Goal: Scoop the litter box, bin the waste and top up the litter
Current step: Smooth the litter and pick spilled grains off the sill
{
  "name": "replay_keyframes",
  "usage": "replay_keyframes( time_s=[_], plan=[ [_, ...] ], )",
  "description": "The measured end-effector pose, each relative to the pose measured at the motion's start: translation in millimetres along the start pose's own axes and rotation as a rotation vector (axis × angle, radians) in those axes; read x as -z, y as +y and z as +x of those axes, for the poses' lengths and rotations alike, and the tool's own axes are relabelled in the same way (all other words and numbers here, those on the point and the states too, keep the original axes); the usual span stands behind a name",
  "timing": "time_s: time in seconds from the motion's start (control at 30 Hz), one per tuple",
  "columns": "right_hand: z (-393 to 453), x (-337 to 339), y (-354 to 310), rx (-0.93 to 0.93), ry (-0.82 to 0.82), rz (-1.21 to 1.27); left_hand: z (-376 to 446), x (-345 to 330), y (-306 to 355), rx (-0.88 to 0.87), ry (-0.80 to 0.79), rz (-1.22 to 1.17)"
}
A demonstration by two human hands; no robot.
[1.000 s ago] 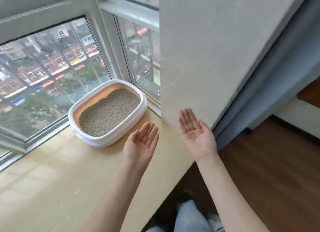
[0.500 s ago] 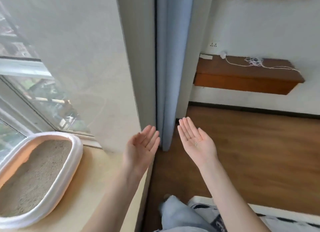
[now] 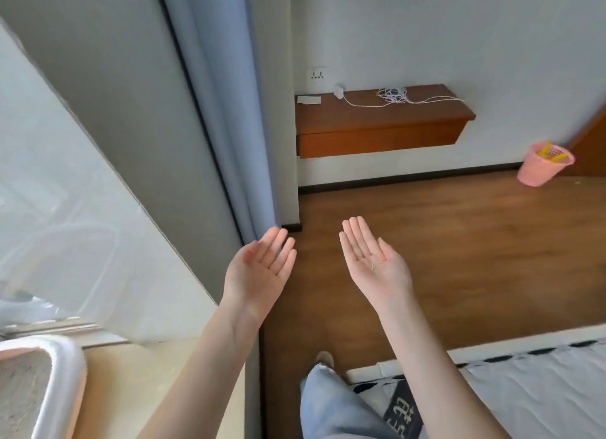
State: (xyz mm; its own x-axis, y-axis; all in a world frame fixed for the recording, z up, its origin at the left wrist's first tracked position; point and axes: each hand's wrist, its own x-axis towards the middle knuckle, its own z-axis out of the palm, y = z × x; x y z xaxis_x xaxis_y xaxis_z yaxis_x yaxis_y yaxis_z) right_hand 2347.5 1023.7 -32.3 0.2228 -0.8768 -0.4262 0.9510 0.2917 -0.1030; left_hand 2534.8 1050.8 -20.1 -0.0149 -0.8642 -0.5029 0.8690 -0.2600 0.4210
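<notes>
Litter box (image 3: 62,383) sits lower left, nearer your left hand (image 3: 259,268); both palms, including right hand (image 3: 373,261), are spread flat and empty.

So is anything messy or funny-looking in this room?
A little. A few small grains, maybe litter, sit on the open right hand. A white cable lies in a tangled heap on the wooden shelf. The pink bin looks tilted, though the wide lens may cause that.

Soft daylight enters from the left; the wide lens bends the edges, and the pink bin (image 3: 544,164) looks motion-blurred.
</notes>
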Motion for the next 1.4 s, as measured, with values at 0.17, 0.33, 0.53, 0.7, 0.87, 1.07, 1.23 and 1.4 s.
replay_keyframes(
  time_s=[0.17, 0.33, 0.53, 0.7, 0.87, 1.07, 1.23, 1.4],
  plan=[
    [56, -17, -14, 0.008, 0.018, 0.035, 51, -30, 15, -0.016, -0.022, 0.007],
    [115, -38, -46, 0.031, 0.047, 0.026, 118, -80, 16, -0.197, -0.028, 0.533],
    [161, -60, -99, 0.107, 0.088, 0.061, 185, -135, 6, -0.21, -0.126, 0.785],
    [185, -65, -138, 0.181, 0.105, 0.179, 236, -154, -6, -0.649, -0.279, 1.691],
    [213, -66, -169, 0.316, 0.196, 0.277, 311, -170, -15, -0.911, -0.621, 2.355],
    [250, -78, -211, 0.561, 0.289, 0.352, 400, -204, -26, -1.025, -0.89, 2.367],
    [273, -88, -250, 0.689, 0.259, 0.442, 460, -255, -32, -1.128, -1.098, 2.201],
    [276, -91, -289, 0.844, 0.243, 0.529, 502, -307, -67, -1.042, -1.3, 2.147]
  ],
)
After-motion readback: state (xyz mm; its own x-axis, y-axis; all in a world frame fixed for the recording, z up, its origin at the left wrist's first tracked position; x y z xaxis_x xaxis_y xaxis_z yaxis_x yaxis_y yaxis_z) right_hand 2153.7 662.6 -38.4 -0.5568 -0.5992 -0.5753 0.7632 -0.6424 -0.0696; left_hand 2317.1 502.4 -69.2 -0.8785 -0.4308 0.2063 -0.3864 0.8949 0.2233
